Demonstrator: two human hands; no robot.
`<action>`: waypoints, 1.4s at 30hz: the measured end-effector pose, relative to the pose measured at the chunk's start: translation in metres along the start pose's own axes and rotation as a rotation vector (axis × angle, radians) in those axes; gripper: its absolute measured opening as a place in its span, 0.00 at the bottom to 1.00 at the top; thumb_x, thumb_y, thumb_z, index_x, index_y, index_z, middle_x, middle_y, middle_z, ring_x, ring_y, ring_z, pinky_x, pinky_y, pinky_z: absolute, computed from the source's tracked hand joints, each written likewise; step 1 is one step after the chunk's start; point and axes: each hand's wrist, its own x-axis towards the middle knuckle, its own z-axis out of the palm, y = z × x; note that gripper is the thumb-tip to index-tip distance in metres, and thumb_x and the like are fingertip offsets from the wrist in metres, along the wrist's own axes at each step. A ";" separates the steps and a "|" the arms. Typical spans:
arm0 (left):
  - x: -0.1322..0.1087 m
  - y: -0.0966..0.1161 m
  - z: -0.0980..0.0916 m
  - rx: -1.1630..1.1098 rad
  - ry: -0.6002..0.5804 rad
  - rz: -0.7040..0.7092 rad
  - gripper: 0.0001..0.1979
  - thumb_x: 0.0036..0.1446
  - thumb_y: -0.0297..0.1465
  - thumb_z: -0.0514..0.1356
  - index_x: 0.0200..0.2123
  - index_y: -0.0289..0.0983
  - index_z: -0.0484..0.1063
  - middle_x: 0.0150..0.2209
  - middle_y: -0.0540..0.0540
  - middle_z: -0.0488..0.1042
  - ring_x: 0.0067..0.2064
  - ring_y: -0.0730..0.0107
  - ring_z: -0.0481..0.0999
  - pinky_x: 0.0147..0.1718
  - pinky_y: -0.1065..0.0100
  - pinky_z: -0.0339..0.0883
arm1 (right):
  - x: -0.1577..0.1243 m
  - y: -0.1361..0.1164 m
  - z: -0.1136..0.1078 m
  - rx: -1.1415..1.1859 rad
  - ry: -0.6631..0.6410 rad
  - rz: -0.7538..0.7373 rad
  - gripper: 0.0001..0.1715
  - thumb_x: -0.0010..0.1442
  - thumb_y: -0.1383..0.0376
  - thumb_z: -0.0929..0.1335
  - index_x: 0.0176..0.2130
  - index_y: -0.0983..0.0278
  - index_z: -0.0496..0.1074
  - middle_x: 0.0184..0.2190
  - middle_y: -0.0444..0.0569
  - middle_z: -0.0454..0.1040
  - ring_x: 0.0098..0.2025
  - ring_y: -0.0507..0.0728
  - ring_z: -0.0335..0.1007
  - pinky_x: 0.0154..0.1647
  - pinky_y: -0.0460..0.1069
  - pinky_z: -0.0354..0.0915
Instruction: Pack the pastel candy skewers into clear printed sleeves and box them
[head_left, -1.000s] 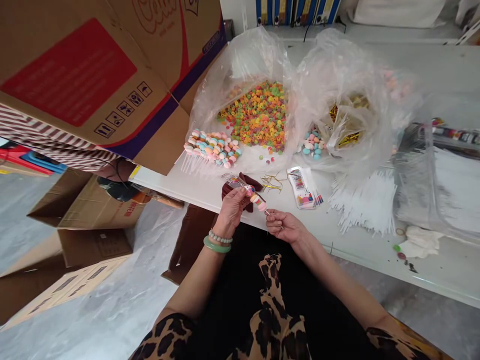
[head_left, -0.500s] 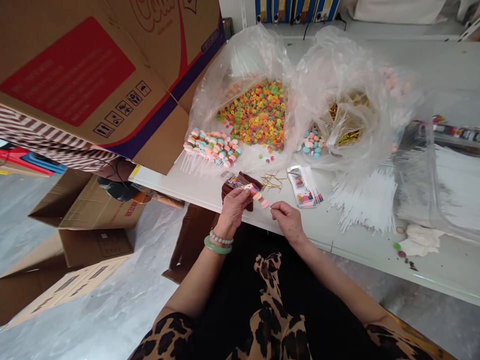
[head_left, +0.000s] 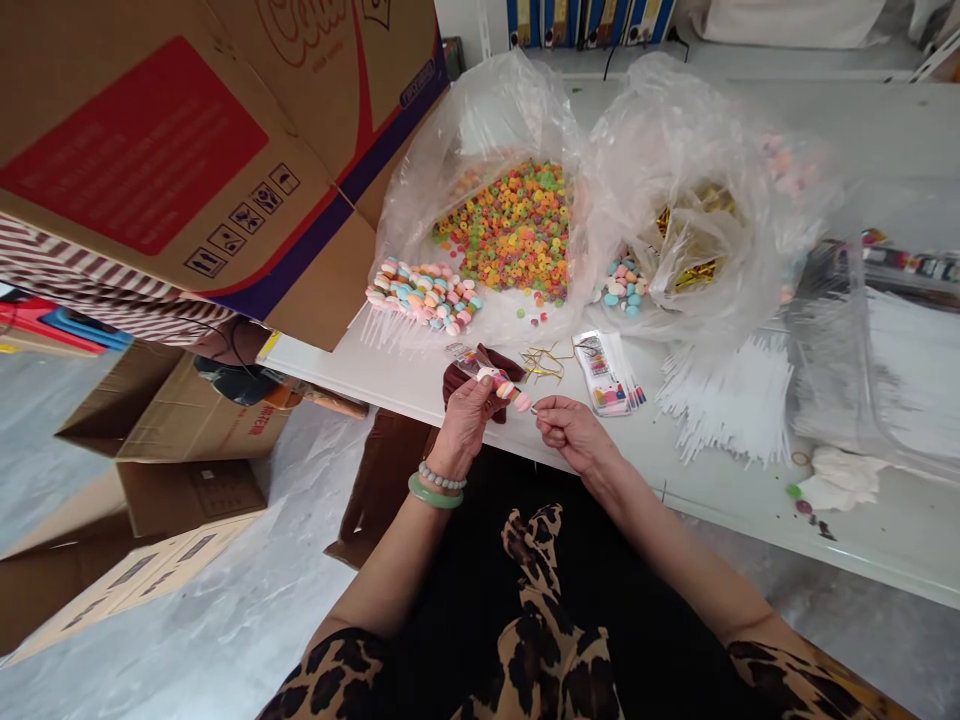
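My left hand (head_left: 465,425) grips a stick of pastel pink and cream candies (head_left: 506,390), with a clear plastic sleeve (head_left: 463,358) at its upper end. My right hand (head_left: 572,432) pinches the lower tip of the same stick between thumb and forefinger. A dark red cloth (head_left: 466,385) lies under the left hand's fingers. Gold twist ties (head_left: 544,365) lie just beyond the stick, and printed candy packets (head_left: 602,374) lie to the right of them.
On the white table (head_left: 862,530) stand a clear bag of coloured candy rings (head_left: 510,228), pastel candies on white sticks (head_left: 421,298), a second bag holding gold ties (head_left: 694,225), and loose white sticks (head_left: 724,400). A large cardboard box (head_left: 165,140) overhangs the left.
My right hand has moved up and left, from just beside the candy stick to pinching its lower tip. The stick now lies slightly further up and left.
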 end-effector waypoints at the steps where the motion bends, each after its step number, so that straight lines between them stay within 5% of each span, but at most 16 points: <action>1: -0.001 -0.002 0.001 0.031 0.024 0.012 0.18 0.43 0.41 0.71 0.33 0.33 0.77 0.33 0.44 0.78 0.36 0.67 0.77 0.39 0.65 0.70 | 0.002 -0.001 -0.002 0.112 -0.031 0.092 0.12 0.40 0.66 0.72 0.29 0.64 0.69 0.15 0.38 0.62 0.16 0.44 0.41 0.18 0.43 0.38; 5: 0.000 -0.008 -0.002 0.085 0.064 0.002 0.19 0.43 0.41 0.71 0.34 0.33 0.77 0.32 0.44 0.78 0.34 0.68 0.76 0.38 0.65 0.70 | 0.003 0.002 -0.001 0.238 -0.081 0.183 0.14 0.37 0.69 0.73 0.29 0.66 0.70 0.14 0.37 0.61 0.16 0.42 0.38 0.18 0.42 0.35; 11: 0.006 0.013 -0.014 -0.047 -0.099 -0.207 0.19 0.47 0.41 0.70 0.40 0.36 0.76 0.37 0.42 0.78 0.40 0.61 0.78 0.43 0.60 0.71 | -0.003 0.006 0.008 0.032 0.103 -0.123 0.09 0.42 0.64 0.72 0.27 0.65 0.74 0.15 0.42 0.68 0.18 0.46 0.51 0.18 0.44 0.39; 15: 0.008 0.027 -0.012 -0.144 -0.098 -0.146 0.16 0.51 0.37 0.68 0.42 0.37 0.74 0.44 0.41 0.78 0.48 0.60 0.77 0.46 0.61 0.71 | -0.006 -0.001 0.007 -0.047 0.085 -0.097 0.09 0.40 0.64 0.72 0.26 0.65 0.74 0.14 0.41 0.67 0.17 0.46 0.51 0.19 0.45 0.39; 21: 0.012 0.020 -0.013 -0.087 0.015 -0.073 0.12 0.49 0.33 0.68 0.36 0.32 0.75 0.36 0.42 0.78 0.38 0.63 0.79 0.41 0.61 0.73 | -0.007 -0.001 0.003 -0.137 0.121 -0.130 0.08 0.41 0.63 0.71 0.26 0.64 0.75 0.14 0.39 0.66 0.19 0.47 0.52 0.22 0.45 0.48; 27: 0.008 0.012 -0.012 -0.047 -0.016 -0.036 0.16 0.47 0.35 0.70 0.37 0.32 0.75 0.33 0.44 0.77 0.34 0.69 0.77 0.35 0.68 0.71 | -0.003 0.007 0.000 -0.296 0.178 -0.293 0.05 0.48 0.63 0.68 0.26 0.63 0.73 0.17 0.40 0.66 0.24 0.51 0.60 0.31 0.48 0.58; 32: 0.004 0.005 -0.005 -0.058 0.007 0.006 0.15 0.47 0.37 0.70 0.36 0.34 0.76 0.34 0.46 0.77 0.37 0.68 0.77 0.40 0.65 0.70 | -0.008 0.015 0.000 -0.777 0.283 -0.599 0.10 0.57 0.64 0.63 0.31 0.62 0.73 0.21 0.44 0.68 0.27 0.54 0.63 0.33 0.49 0.59; 35: 0.003 0.002 -0.005 -0.053 0.020 0.012 0.15 0.48 0.39 0.69 0.35 0.35 0.76 0.34 0.46 0.77 0.36 0.67 0.77 0.40 0.64 0.70 | -0.013 0.021 0.000 -1.178 0.252 -0.873 0.13 0.62 0.67 0.61 0.33 0.62 0.74 0.22 0.48 0.67 0.28 0.55 0.62 0.33 0.49 0.57; 37: 0.003 0.001 -0.005 -0.029 0.026 0.013 0.15 0.49 0.40 0.68 0.35 0.36 0.76 0.34 0.46 0.77 0.35 0.68 0.76 0.39 0.65 0.69 | -0.016 0.023 0.001 -1.301 0.217 -0.931 0.14 0.63 0.68 0.60 0.34 0.63 0.74 0.21 0.48 0.65 0.27 0.55 0.60 0.33 0.49 0.57; 42: -0.001 -0.001 -0.004 -0.008 0.036 0.053 0.15 0.48 0.41 0.68 0.35 0.36 0.76 0.33 0.45 0.77 0.35 0.69 0.76 0.38 0.66 0.69 | -0.015 0.023 0.010 -0.963 0.241 -0.750 0.12 0.61 0.66 0.61 0.33 0.61 0.73 0.24 0.48 0.68 0.30 0.55 0.63 0.34 0.49 0.59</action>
